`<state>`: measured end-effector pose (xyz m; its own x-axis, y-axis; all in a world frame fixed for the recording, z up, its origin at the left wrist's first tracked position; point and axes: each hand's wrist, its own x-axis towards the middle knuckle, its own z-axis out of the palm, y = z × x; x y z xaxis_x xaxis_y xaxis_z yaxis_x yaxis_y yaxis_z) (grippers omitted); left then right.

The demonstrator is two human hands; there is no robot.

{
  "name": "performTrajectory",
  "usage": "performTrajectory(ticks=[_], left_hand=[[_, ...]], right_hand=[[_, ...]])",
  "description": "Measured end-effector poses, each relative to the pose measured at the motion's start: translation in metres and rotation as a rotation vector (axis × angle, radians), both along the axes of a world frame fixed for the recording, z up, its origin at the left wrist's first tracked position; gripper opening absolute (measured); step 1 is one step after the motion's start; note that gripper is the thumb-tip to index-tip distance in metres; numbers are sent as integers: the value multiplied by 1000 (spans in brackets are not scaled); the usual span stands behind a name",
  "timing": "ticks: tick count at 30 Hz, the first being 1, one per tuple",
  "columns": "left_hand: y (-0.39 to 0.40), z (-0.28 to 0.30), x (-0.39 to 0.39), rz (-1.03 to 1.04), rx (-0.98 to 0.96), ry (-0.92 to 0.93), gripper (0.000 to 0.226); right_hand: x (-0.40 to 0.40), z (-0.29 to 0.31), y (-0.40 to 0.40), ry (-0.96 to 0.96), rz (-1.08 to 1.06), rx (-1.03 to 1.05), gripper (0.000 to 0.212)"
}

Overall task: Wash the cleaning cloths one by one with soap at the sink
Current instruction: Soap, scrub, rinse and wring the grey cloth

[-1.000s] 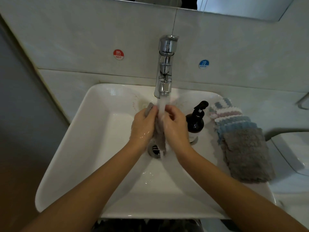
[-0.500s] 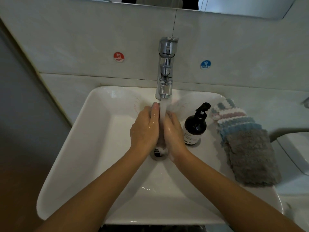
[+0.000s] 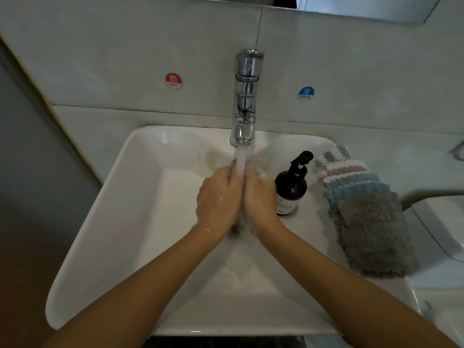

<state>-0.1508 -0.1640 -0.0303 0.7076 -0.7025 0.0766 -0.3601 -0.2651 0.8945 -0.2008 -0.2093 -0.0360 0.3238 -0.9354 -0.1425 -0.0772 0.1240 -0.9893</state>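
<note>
Over the white sink [image 3: 130,222] my left hand [image 3: 218,199] and my right hand [image 3: 259,198] are pressed together around a wet grey cloth [image 3: 238,223]. Only a dark bit of the cloth shows below my palms; the rest is hidden between them. Water [image 3: 240,159] runs from the chrome faucet [image 3: 246,96] onto my fingers. A dark soap pump bottle [image 3: 291,187] stands on the sink's right rim, close to my right hand.
A fanned stack of several cloths [image 3: 366,217], grey on top with blue and pink ones behind, lies on the sink's right rim. Red hot [image 3: 173,81] and blue cold [image 3: 306,93] stickers mark the tiled wall. A white fixture [image 3: 442,227] sits at far right.
The cloth hung visibly between my hands a second ago; my palms have since closed together over it under the stream, and they have shifted slightly against each other.
</note>
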Motion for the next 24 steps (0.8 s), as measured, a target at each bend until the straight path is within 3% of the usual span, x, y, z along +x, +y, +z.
performTrajectory(ticks=[4,7,12,20,22,24], left_hand=[[-1,2,6,-34,51,19,42],[-2,0,11,-62,30,133,38],[2,8,15,-103,-31,297,15],[4,12,6,-161,-147,465,56],[6,16,4,-123,-173,569,47],[6,16,4,-71,-123,552,26]], right_hand=[[0,0,-1,99,75,-94,32],[-1,-3,0,55,71,-109,26],[-7,-5,-6,-7,75,-110,8],[-11,-2,-8,-64,29,-175,28],[-13,0,-8,-92,27,-186,24],[-14,1,-7,-99,26,-194,18]])
